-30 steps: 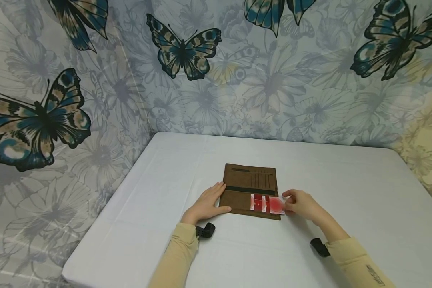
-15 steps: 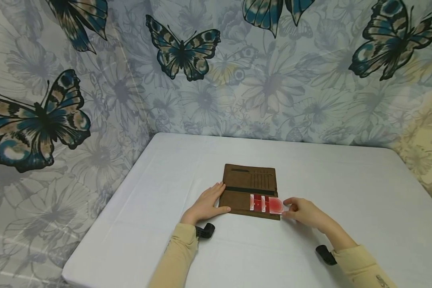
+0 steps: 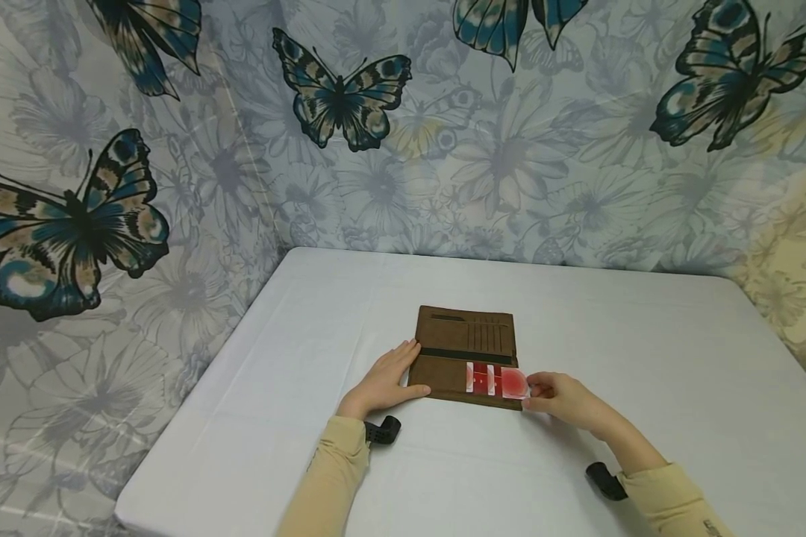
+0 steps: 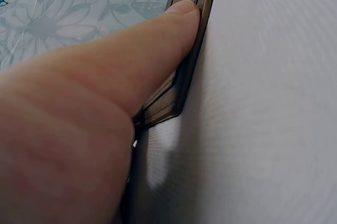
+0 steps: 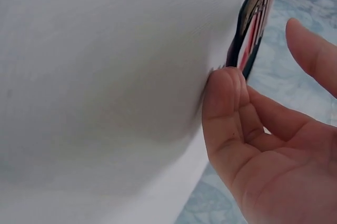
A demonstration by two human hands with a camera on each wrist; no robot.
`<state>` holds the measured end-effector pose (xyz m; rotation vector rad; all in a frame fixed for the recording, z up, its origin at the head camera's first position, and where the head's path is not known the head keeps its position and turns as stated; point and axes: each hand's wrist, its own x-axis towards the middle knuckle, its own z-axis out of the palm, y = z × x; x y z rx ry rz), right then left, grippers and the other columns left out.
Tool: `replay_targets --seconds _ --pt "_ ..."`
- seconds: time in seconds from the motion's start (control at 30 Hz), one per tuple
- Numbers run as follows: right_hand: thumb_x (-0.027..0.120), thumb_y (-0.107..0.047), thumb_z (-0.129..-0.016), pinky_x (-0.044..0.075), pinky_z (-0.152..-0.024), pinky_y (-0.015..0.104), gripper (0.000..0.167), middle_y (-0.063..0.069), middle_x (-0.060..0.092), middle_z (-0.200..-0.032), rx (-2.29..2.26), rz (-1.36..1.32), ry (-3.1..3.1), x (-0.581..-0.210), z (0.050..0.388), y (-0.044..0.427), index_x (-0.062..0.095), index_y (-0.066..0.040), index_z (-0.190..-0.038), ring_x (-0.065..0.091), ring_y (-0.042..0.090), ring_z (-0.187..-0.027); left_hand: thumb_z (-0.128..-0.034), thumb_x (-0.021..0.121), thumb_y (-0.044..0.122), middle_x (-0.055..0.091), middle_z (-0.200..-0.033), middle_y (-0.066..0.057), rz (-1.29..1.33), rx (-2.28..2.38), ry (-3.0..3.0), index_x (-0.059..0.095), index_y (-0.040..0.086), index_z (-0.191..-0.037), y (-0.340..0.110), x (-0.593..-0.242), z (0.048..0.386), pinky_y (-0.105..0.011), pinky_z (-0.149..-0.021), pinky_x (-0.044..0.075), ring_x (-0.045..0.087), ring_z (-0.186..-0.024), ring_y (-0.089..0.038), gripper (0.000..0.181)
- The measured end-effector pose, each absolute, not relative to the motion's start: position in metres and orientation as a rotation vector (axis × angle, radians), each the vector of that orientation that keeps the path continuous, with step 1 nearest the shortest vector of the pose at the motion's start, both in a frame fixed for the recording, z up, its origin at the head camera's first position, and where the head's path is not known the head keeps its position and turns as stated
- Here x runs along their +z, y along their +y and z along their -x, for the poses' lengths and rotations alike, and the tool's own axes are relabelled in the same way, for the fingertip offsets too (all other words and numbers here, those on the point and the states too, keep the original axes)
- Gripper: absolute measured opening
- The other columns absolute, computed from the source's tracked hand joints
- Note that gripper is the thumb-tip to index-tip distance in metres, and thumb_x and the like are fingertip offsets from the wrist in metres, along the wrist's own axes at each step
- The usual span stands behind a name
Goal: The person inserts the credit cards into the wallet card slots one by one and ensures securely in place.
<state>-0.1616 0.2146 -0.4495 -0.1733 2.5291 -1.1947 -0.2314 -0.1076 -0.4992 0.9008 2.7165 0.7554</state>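
A brown wallet (image 3: 443, 377) lies unfolded on the white table. Red-and-white cards (image 3: 514, 383) sit overlapped in slots on its near half, the rightmost showing the most surface. My left hand (image 3: 383, 380) rests at the wallet's left edge, fingers extended; its thumb (image 4: 179, 21) presses on the near left corner in the left wrist view. My right hand (image 3: 567, 399) is at the wallet's right side, fingertips touching by the edge of the rightmost card. In the right wrist view, the fingers (image 5: 224, 98) lie together against the wallet's edge, while the thumb (image 5: 310, 50) stands apart.
The wallet's far half (image 3: 450, 328) has several card slots with no cards showing. A white cloth covers the table (image 3: 618, 321). Behind it and at the left hangs butterfly-patterned fabric (image 3: 510, 149). Black wrist cameras (image 3: 384, 430) are worn on both wrists.
My right hand has shifted slightly toward the near side along the wallet's right edge. The rightmost card has moved slightly left. My left hand keeps its place.
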Motion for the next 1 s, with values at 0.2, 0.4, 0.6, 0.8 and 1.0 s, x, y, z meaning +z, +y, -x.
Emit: replay_targets --seconds 0.2,0.4,0.6,0.8,1.0 --pt "0.07 -0.012 -0.081 0.045 -0.065 0.029 0.047 0.007 0.054 -0.087 -1.208 0.199 2.527 -0.4491 0.1623 0.2145 0.051 0.016 -0.114 0.05 0.02 -0.08 -0.0874 0.057 0.05 0.013 -0.153 -0.007 -0.904 0.754 2.714 0.02 0.005 -0.148 -0.1073 -0.4985 0.2304 -0.036 -0.111 0.008 0.008 -0.139 -0.017 0.084" --pt "0.072 -0.013 -0.08 0.045 -0.062 0.028 0.049 0.007 0.054 -0.086 -1.222 0.217 2.53 -0.4455 0.1628 0.2129 0.05 0.017 -0.112 0.05 0.02 -0.078 -0.0876 0.057 0.05 0.013 -0.153 -0.007 -0.905 0.757 2.715 0.02 0.006 -0.148 -0.1077 -0.4988 0.2305 -0.037 -0.111 0.009 0.008 -0.139 -0.017 0.083" --pt "0.073 -0.014 -0.079 0.045 -0.062 0.027 0.051 0.007 0.055 -0.086 -1.23 0.235 2.52 -0.4423 0.1626 0.2119 0.05 0.018 -0.112 0.05 0.02 -0.078 -0.0875 0.057 0.05 0.013 -0.153 -0.008 -0.908 0.743 2.722 0.019 0.005 -0.148 -0.1082 -0.4989 0.2307 -0.037 -0.111 0.008 0.007 -0.139 -0.017 0.084" --pt "0.075 -0.014 -0.077 0.045 -0.062 0.026 0.056 0.007 0.055 -0.086 -1.23 0.22 2.506 -0.4421 0.1625 0.2085 0.049 0.018 -0.115 0.05 0.019 -0.079 -0.0874 0.056 0.051 0.013 -0.153 -0.008 -0.914 0.755 2.72 0.019 0.005 -0.148 -0.1081 -0.499 0.2307 -0.037 -0.111 0.008 0.007 -0.139 -0.017 0.084" --pt "0.078 -0.015 -0.075 0.045 -0.062 0.025 0.059 0.007 0.054 -0.085 -1.226 0.215 2.513 -0.4434 0.1632 0.206 0.048 0.018 -0.115 0.049 0.019 -0.079 -0.0875 0.056 0.051 0.014 -0.153 -0.008 -0.921 0.76 2.722 0.02 0.005 -0.148 -0.1078 -0.5009 0.2316 -0.038 -0.111 0.008 0.008 -0.139 -0.018 0.084"
